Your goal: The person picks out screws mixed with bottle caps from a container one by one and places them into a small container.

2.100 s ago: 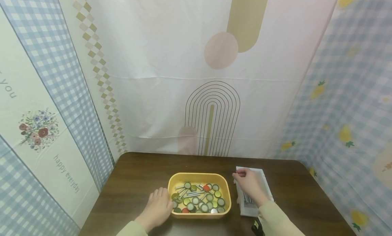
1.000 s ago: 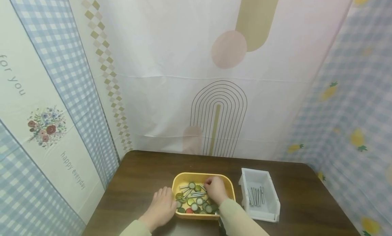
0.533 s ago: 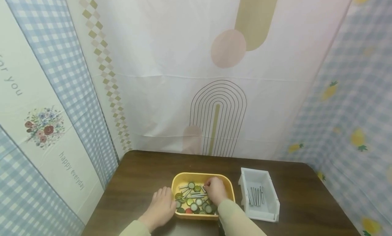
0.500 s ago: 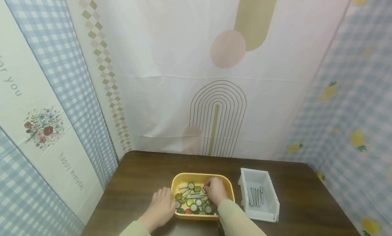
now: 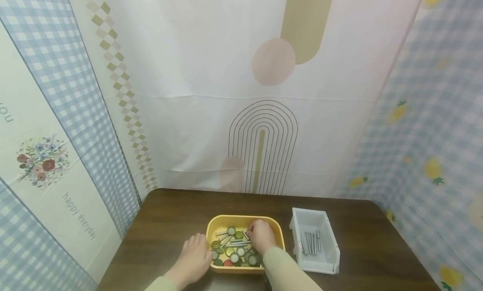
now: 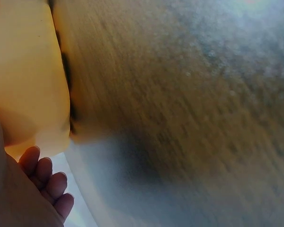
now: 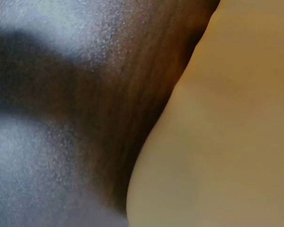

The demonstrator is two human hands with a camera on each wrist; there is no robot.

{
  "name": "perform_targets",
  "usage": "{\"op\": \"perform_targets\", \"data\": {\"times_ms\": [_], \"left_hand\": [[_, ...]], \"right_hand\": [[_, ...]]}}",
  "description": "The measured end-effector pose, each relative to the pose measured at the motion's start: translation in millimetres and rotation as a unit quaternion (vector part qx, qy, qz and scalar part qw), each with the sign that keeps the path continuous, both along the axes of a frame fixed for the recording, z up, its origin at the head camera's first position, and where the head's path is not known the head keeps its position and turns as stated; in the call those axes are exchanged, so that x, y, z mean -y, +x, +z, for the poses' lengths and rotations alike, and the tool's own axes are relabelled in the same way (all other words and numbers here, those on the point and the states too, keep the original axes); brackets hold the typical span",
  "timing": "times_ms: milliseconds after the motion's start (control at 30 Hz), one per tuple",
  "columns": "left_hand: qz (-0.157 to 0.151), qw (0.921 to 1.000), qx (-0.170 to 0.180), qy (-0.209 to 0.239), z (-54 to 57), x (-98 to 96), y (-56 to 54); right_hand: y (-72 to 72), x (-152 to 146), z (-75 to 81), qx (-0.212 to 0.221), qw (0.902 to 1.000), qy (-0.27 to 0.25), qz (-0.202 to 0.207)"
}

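Note:
A yellow tray [image 5: 241,217] holds round bottle caps [image 5: 235,258] and slim silver bolt-like rods [image 5: 237,242]. My left hand [image 5: 193,257] lies against the tray's left side, thumb side at the rim. In the left wrist view its fingers [image 6: 57,184] are loosely bent near the tray's outer wall [image 6: 28,71]. My right hand [image 5: 262,236] reaches inside the tray's right half with fingers bent together, fingertips right at the end of one rod. I cannot tell whether it pinches anything. The caps under that hand are hidden.
To the right of the yellow tray stands a white bin [image 5: 332,240] with several silver rods [image 5: 310,242] inside. Both sit on a dark brown wooden table [image 5: 170,215]. A patterned white cloth [image 5: 188,136] hangs behind, with checked cloths on both sides.
My right hand has moved left from over the white bin into the yellow tray, where it has stayed for about a second. The left hand keeps its place at the tray's side.

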State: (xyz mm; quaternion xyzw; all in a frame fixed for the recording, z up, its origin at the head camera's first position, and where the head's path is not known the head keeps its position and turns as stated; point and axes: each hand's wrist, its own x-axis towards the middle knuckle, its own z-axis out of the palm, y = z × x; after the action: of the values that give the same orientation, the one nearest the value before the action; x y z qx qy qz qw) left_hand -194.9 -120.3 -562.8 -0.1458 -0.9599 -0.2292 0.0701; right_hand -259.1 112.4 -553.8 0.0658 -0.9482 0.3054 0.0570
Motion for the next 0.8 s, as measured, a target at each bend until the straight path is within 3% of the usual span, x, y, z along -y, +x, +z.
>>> {"op": "perform_targets", "data": {"times_ms": [233,500,633,800], "left_hand": [[0.005,0.9996,-0.028,-0.005,-1.9,-0.1,0.6],[-0.001,0.9997,-0.018,-0.015,0.7,3.7,-0.4],[0.001,0.9999,-0.012,-0.012,-2.1,4.2,0.2],[-0.001,0.9999,-0.011,-0.013,-3.0,3.5,0.2]], "right_hand": [[-5.3,0.3,-2.2,0.021,0.9996,0.017,-0.004],[-6.4,0.9,7.6,0.0,0.9992,0.023,0.033],[-5.8,-0.2,8.1,0.015,0.9985,0.009,0.051],[-4.3,0.6,3.8,0.012,0.9987,0.033,0.037]]}}
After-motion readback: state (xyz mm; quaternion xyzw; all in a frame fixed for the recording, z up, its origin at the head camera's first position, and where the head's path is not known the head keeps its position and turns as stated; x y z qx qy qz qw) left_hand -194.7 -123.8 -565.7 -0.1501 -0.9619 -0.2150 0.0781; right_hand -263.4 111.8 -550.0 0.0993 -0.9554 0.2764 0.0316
